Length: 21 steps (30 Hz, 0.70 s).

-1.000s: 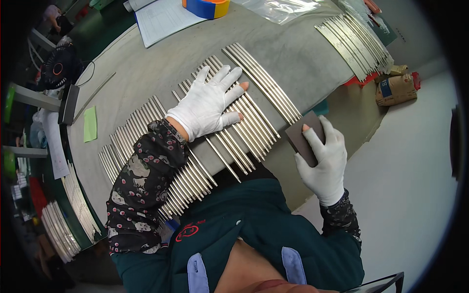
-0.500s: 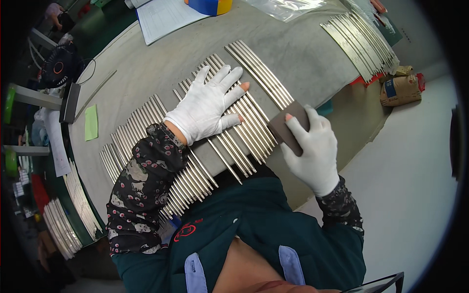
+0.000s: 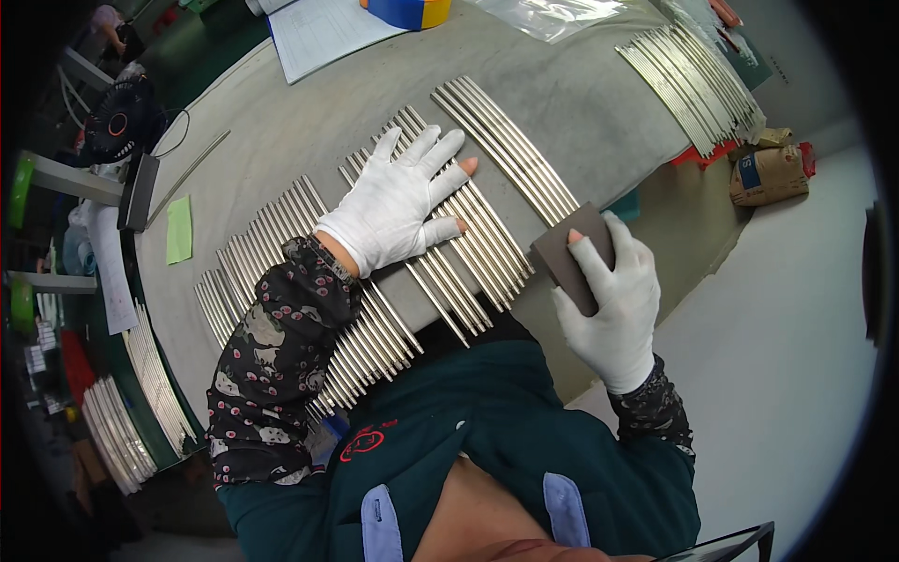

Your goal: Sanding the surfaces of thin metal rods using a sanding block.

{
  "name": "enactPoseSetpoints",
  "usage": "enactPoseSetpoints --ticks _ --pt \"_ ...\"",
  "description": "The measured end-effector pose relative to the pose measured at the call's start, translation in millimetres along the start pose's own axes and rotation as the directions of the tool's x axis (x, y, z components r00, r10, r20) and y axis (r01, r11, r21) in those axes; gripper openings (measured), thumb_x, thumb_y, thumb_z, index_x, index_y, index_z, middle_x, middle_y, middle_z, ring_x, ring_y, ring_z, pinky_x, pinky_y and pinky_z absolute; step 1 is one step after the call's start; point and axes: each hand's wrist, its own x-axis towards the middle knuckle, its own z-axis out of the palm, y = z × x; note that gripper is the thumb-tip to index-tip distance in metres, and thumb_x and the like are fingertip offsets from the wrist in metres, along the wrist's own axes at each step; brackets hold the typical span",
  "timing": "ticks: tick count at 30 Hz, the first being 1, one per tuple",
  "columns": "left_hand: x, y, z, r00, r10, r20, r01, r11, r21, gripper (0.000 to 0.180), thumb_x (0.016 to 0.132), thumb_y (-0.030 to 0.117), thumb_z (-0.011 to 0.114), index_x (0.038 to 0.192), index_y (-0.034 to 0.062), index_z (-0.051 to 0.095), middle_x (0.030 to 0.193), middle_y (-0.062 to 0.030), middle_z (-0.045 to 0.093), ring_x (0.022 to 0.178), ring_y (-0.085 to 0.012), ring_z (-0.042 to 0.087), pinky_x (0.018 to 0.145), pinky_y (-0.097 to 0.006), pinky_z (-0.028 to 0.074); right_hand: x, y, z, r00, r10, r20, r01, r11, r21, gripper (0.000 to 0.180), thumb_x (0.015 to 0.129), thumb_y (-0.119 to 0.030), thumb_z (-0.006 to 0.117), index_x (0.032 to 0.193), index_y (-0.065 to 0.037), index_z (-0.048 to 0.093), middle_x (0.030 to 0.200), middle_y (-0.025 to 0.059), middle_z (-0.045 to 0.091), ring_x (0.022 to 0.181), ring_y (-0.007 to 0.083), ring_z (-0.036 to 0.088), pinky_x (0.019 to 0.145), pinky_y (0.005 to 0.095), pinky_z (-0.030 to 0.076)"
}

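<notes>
White-gloved left hand (image 3: 398, 201) lies spread wide over silver rods (image 3: 501, 245)! Right hand (image 3: 616, 304) clasps a brown block (image 3: 559, 255) by the neighbouring row (image 3: 510, 148).

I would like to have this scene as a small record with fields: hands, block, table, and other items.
Left hand: gloved, fingers spread, flat on rods
Right hand: gloved, holding block
Block: dark brown, at the near end of a separate row of rods
Table: grey, rods side by side on it
Far side: papers, clear plastic
Left side: green note
</notes>
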Motion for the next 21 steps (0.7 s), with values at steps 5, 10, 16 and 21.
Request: enactPoseSetpoints --ticks 5,10,16,21 --pt "4.7 -0.3 -2.1 1.0 0.005 0.004 -0.005 1.0 -0.013 0.071 0.092 0.057 0.046 0.147 0.0115 0.035 0.154 -0.0189 0.029 0.14 -0.0417 0.029 0.114 -0.058 0.02 13.0 -16.6 19.6 0.999 0.012 0.047 -0.012 1.0 0.009 0.054 0.066 -0.014 0.073 0.119 -0.01 0.062 0.127 0.0237 0.052 0.104 0.0383 0.055 0.085 0.0439 0.049" --pt "0.3 -0.1 2.3 0.998 -0.009 -0.058 0.009 1.0 -0.005 0.068 0.092 0.057 0.046 0.142 0.0094 0.045 0.15 -0.0178 0.036 0.14 -0.0375 0.032 0.113 -0.057 0.022 27.9 -19.8 21.8 0.995 -0.073 0.072 0.076 0.996 -0.037 0.054 0.067 -0.019 0.076 0.119 -0.011 0.061 0.127 0.0244 0.05 0.102 0.0374 0.056 0.078 0.0437 0.05" --pt "3.8 1.0 -2.0 1.0 0.012 0.004 -0.012 0.999 -0.031 0.073 0.092 0.057 0.046 0.145 0.0085 0.037 0.153 -0.0193 0.03 0.141 -0.04 0.028 0.114 -0.058 0.019 26.6 -19.7 14.1 0.994 -0.051 0.094 0.057 0.996 -0.067 0.052 0.069 -0.022 0.075 0.119 -0.011 0.061 0.123 0.025 0.052 0.101 0.0367 0.057 0.073 0.0422 0.051" --pt "5.2 0.4 2.3 1.0 0.001 -0.03 -0.001 1.0 -0.014 0.068 0.093 0.056 0.046 0.142 0.0094 0.044 0.151 -0.0175 0.034 0.14 -0.0371 0.031 0.113 -0.057 0.022 8.4 -9.5 5.6 0.992 -0.062 0.11 0.066 0.997 -0.035 0.055 0.065 -0.021 0.078 0.117 -0.012 0.063 0.123 0.0248 0.052 0.101 0.0362 0.057 0.074 0.0419 0.052"
